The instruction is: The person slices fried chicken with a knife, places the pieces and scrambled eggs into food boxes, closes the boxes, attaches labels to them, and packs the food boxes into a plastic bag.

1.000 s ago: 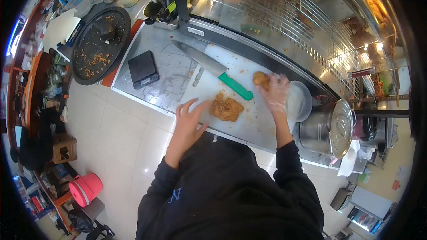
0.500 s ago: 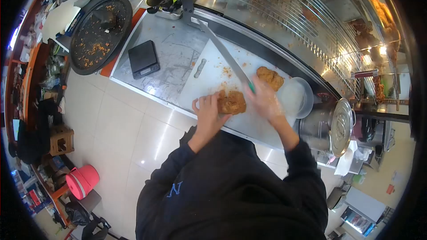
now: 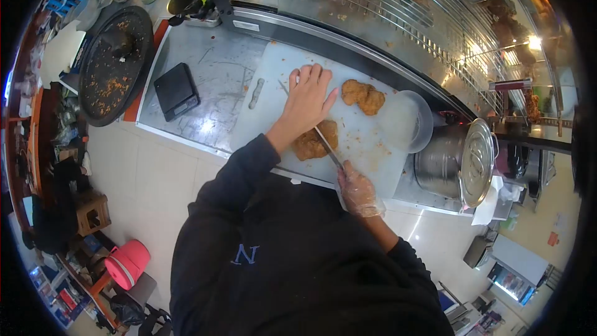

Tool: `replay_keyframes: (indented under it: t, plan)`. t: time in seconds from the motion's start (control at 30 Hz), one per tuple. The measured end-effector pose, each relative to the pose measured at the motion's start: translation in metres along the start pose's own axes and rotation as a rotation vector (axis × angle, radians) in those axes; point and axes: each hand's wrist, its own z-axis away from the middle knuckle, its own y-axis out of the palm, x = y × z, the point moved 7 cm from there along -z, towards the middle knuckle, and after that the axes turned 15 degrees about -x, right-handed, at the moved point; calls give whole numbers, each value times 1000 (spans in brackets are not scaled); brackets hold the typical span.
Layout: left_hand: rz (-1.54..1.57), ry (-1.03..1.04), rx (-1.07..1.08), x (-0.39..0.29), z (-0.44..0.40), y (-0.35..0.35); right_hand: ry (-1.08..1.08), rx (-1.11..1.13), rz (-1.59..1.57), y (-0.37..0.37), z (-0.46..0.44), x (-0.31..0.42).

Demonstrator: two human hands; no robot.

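A piece of fried chicken (image 3: 309, 144) lies near the front edge of the white cutting board (image 3: 388, 165). Across its top runs the long blade of a knife (image 3: 328, 149), slanting from far left to near right. My right hand (image 3: 359, 194), in a clear plastic glove, is closed around the knife's handle, which its fingers hide. Over the middle of the blade lies my left hand (image 3: 306, 101), fingers stretched out, palm down; the blade's tip shows past it. A second piece of fried chicken (image 3: 362, 96) sits farther back, right of my left hand.
A translucent plastic bowl (image 3: 421, 121) stands at the board's right end, beside a lidded metal pot (image 3: 440, 165). Left of the board is a black scale (image 3: 176, 91); beyond it, a round black tray (image 3: 102, 96) with crumbs. A glass display case (image 3: 348, 22) borders the back.
My left hand has left the side of the near chicken piece and moved over the blade. My right hand has come nearer my body, bringing the knife down across that piece.
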Motion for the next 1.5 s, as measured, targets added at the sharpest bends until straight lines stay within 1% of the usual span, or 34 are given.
replay_keyframes:
  t: [0.07, 0.1, 0.2, 0.27, 0.33, 0.4, 0.5, 0.57, 0.6, 0.63, 0.7, 0.8, 0.9, 0.93, 1.0, 1.03, 1.1, 1.13, 1.17, 1.2, 1.27, 1.3, 1.33, 1.4, 1.43, 1.47, 1.5]
  plan:
    - [1, -18, 92, 25, 21, 33, 7, 44, 29, 12, -5, -3]
    - [-15, -18, 104, 36, 17, 38, 10, 65, 43, 18, -8, -3]
    - [-36, -50, 146, 54, 18, 41, -25, 99, 9, 35, -31, -3]
    - [-45, -45, 134, 65, 6, 38, -20, 146, 5, 17, -36, 3]
    - [-14, -41, 73, 49, -4, 16, -20, 168, 2, -4, -41, 18]
    - [-11, -28, 44, 31, -1, -3, -12, 187, 4, -15, -20, 26]
    - [-15, -112, 129, 63, 34, 22, -54, 133, 42, 35, -13, 9]
    - [-47, -118, 117, 75, 32, 22, -15, 195, -4, 36, -24, 19]
    - [-68, -94, 87, 82, 16, 23, -9, 190, -29, 32, -41, 24]
    - [-58, -78, 29, 75, -1, 11, -30, 158, -23, 18, -46, 29]
    - [-32, -78, -39, 57, -5, -9, -42, 140, -18, -3, -30, 34]
    - [-63, -131, 54, 59, 28, -9, 43, 311, 24, 16, -9, 33]
    - [-103, -120, 85, 80, 38, 6, -14, 187, 5, 51, -7, 21]
    - [-87, -135, 98, 77, 43, 5, 14, 218, -14, 48, 0, 23]
    - [-63, -101, 75, 77, 17, 10, 42, 203, -59, 37, -28, 30]
    - [-40, -75, 4, 66, 2, 4, 53, 158, -33, 16, -32, 32]
    - [83, -5, -34, 32, -31, -3, 83, 107, 17, -22, -29, 31]
    - [140, 19, -54, 16, -41, -4, 131, 133, 51, -21, -23, 21]
    - [89, 36, -38, 12, -36, 9, 165, 146, 83, -17, -25, 10]
    - [69, 15, 24, 24, -25, 26, 195, 148, 112, -8, -30, 0]
    - [44, -23, 152, 48, 2, 61, -49, -19, 20, 39, -33, -24]
    - [-72, 15, 64, 58, 0, 58, -167, -109, -23, 50, -36, -28]
    - [-39, -33, 112, 62, 11, 56, -143, -19, 25, 49, -31, -26]
    - [-3, -79, 159, 82, -9, 53, -132, 97, 106, 43, -65, -9]
    - [22, -68, 96, 68, -17, 46, -107, 58, 69, 19, -68, -4]
    - [65, -23, 100, 49, -33, 43, -76, 28, 32, -9, -61, -3]
    - [116, 3, 118, 27, -42, 39, -38, 20, -1, -22, -50, -6]
